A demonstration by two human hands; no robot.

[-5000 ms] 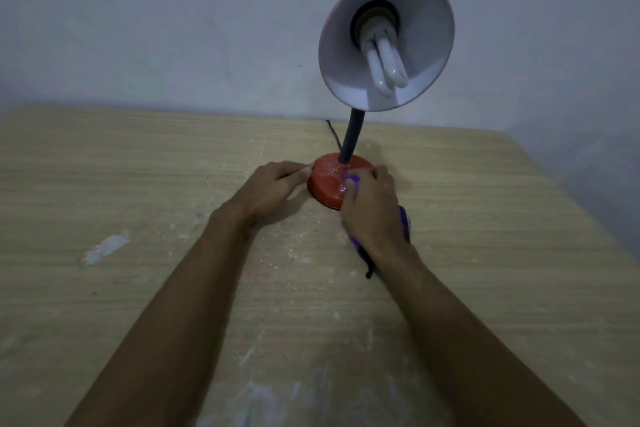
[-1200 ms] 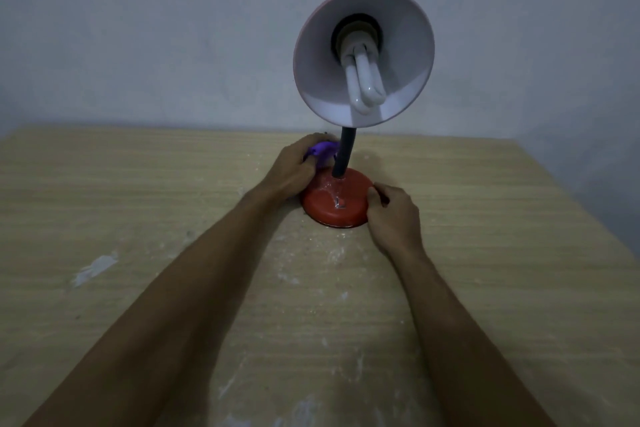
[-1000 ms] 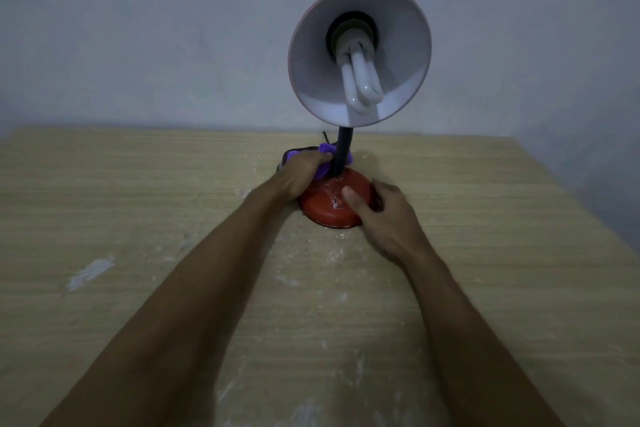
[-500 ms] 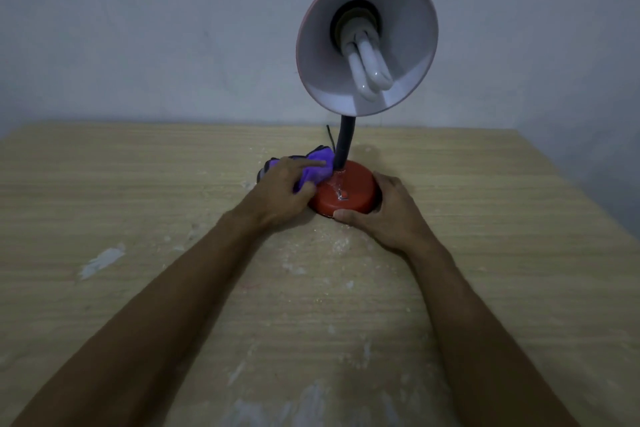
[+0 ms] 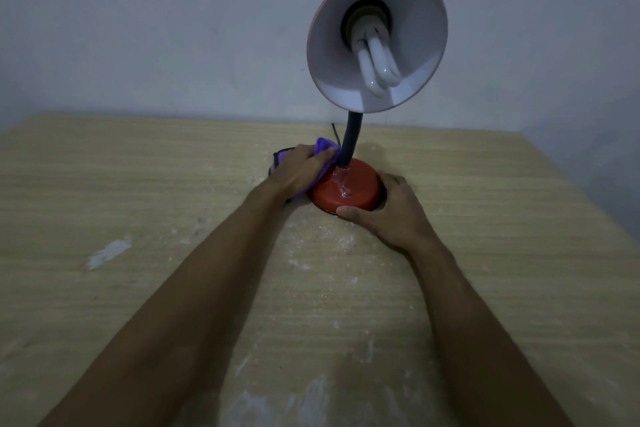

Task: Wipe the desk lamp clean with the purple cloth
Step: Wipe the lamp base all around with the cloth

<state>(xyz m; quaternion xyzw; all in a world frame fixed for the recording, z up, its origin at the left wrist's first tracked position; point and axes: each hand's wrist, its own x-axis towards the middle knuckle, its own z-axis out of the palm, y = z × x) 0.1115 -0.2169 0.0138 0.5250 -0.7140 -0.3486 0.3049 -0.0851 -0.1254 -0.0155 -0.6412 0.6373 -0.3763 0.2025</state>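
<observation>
Closest in, the wooden table point(image 5: 485, 288) shows pale dusty smears along its near edge, and both forearms reach out across it. The right hand point(image 5: 391, 215) is cupped around the near-right rim of the red lamp base point(image 5: 346, 189), thumb along the front edge, fingers wrapping the side, bracing it by the look of it. The left hand point(image 5: 298, 172) is closed on the bunched purple cloth point(image 5: 323, 149), pressing it against the left side of the base right where the black gooseneck point(image 5: 349, 146) rises. So the wiping sits low on the desk lamp; my read is the base is being worked, while neck and shade point(image 5: 377, 38) look yet to be done. Further back, the shade tilts toward the camera with its white coiled bulb point(image 5: 377, 62) showing. Hard to judge: the dim light hides any dust on the lamp, most of the cloth is buried under the left hand, and a dark bit behind it is unclear. The cord point(image 5: 334, 133) barely shows.
</observation>
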